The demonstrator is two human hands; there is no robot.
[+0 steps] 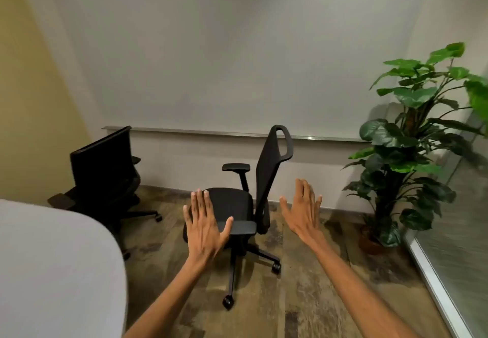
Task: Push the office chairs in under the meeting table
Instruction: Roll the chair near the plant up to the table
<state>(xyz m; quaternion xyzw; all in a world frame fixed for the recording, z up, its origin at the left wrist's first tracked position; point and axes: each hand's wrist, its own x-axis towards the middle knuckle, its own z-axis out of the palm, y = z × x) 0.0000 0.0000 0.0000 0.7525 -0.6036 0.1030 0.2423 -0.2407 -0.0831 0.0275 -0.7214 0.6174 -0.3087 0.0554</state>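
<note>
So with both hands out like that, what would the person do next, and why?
Probably reach forward and take hold of the nearer chair by its backrest. Both the left hand and right hand are open and empty, that chair stands clear of the white table, and its seat points toward the table.

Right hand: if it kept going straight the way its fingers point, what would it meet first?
Probably nothing soon. The right hand, open, points past the chair backrest on its right side, toward the wall. Depth is unclear.
</note>
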